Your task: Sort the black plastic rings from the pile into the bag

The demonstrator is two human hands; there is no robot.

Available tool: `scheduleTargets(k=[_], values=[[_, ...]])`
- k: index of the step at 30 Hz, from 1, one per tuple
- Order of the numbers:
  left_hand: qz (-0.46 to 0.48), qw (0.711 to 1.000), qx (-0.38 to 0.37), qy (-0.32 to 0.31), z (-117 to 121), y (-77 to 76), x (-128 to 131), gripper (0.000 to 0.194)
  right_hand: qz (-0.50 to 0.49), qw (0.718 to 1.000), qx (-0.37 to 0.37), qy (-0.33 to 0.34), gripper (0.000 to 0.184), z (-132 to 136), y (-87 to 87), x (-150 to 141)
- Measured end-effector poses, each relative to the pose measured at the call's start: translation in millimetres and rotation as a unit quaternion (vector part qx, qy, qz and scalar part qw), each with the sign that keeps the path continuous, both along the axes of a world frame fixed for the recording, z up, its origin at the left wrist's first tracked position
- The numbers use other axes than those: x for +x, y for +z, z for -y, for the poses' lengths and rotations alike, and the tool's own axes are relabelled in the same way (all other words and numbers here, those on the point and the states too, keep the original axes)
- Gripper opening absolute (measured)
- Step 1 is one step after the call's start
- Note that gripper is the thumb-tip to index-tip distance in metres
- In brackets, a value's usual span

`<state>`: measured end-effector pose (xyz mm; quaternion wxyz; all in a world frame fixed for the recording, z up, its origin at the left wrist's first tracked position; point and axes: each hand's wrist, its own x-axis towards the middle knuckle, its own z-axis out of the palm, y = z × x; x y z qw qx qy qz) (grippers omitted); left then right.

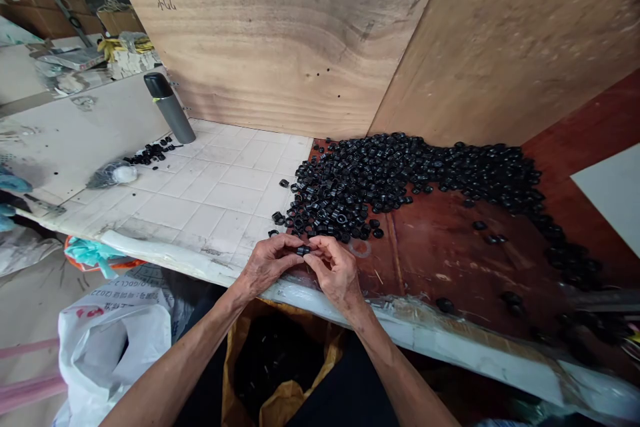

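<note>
Between the fingertips of both hands is a small black ring-shaped part (303, 250), held just above the table's front edge. My left hand (269, 261) pinches it from the left, thumb and index finger closed. From the other side, my right hand (334, 268) grips the same part with thumb and fingertips. Just beyond my hands lies a big heap of similar black ring-shaped parts (370, 177), spreading to the right over the reddish-brown board (425, 247). Below, an open yellow-brown sack (235, 360) at my lap holds more dark pieces.
Tall plywood panels (280, 53) close off the back. A grey bottle with a black cap (173, 110) stands on the white tiled surface (220, 197), near a small bag (113, 175) and loose black pieces (153, 152). A white woven sack (115, 340) sits at lower left.
</note>
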<state>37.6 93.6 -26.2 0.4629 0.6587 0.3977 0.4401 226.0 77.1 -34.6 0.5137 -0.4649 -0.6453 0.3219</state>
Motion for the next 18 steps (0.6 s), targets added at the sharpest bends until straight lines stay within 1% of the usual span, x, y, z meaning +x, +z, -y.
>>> scheduleTargets(k=[3,5,7,11,13,16,17,18], values=[[-0.021,0.998,0.062,-0.007,0.8,0.0,-1.1,0.019,0.017,1.000,0.001,-0.001,0.019,0.4,1.8,-1.3],[-0.029,0.996,0.087,-0.010,1.0,-1.3,-1.2,0.019,0.027,1.000,-0.008,0.006,0.018,1.0,3.5,-1.7],[-0.025,0.995,0.095,-0.006,0.9,-3.7,-0.9,0.019,0.034,0.999,-0.010,0.014,0.017,1.8,4.8,-1.5],[-0.006,0.996,0.082,0.019,0.7,-7.6,-1.1,0.018,0.041,0.998,0.005,0.045,0.018,1.7,4.9,-0.1],[-0.017,0.996,0.084,0.013,0.8,-7.3,-1.8,0.017,0.067,0.997,0.017,0.039,0.016,-0.1,3.7,-0.2],[-0.031,0.995,0.099,-0.002,0.7,-6.2,-2.7,0.018,0.126,0.991,0.039,-0.005,0.042,-2.6,2.7,-1.1],[-0.031,0.994,0.103,-0.003,0.6,-6.3,-2.8,0.019,0.134,0.990,0.044,-0.016,0.046,-2.7,3.2,-1.4],[-0.031,0.994,0.103,-0.001,0.5,-6.6,-2.8,0.020,0.131,0.990,0.043,-0.021,0.047,-2.3,4.1,-1.5]])
